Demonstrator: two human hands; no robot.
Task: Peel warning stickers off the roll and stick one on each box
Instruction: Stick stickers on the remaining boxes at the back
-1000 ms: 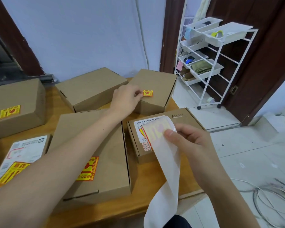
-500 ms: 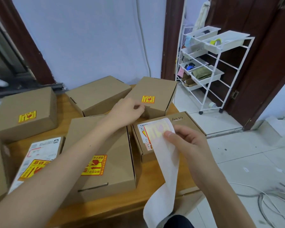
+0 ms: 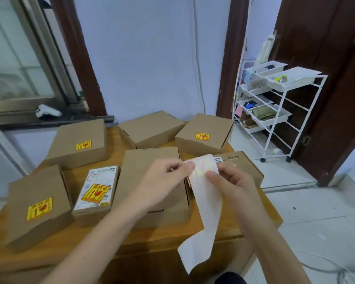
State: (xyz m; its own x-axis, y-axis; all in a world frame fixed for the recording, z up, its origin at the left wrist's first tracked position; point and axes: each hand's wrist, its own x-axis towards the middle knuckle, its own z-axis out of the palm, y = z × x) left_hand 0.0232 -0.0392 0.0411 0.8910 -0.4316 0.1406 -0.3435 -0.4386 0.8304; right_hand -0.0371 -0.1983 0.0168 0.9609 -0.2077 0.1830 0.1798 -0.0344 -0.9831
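Observation:
Several brown cardboard boxes lie on a wooden table (image 3: 103, 238). The far right box (image 3: 205, 128), the far left box (image 3: 78, 140), the near left box (image 3: 37, 203) and a small labelled box (image 3: 96, 189) each carry a yellow warning sticker. The far middle box (image 3: 152, 128) shows no sticker. My right hand (image 3: 232, 181) holds the white sticker strip (image 3: 207, 203), whose backing hangs down over the table edge. My left hand (image 3: 164, 179) pinches the strip's top left corner, where a sticker shows faintly through the paper. Both hands hover over the large middle box (image 3: 143, 160) and the near right box (image 3: 248, 167).
A white wire trolley (image 3: 275, 111) with trays stands on the tiled floor at the right, beside a dark wooden door. A window and its sill with a white object (image 3: 47, 111) are at the left. Cables lie on the floor at the lower right.
My left hand has left the sticker on the far right box and come back to the top of the strip. The head view has tilted up and shifted left.

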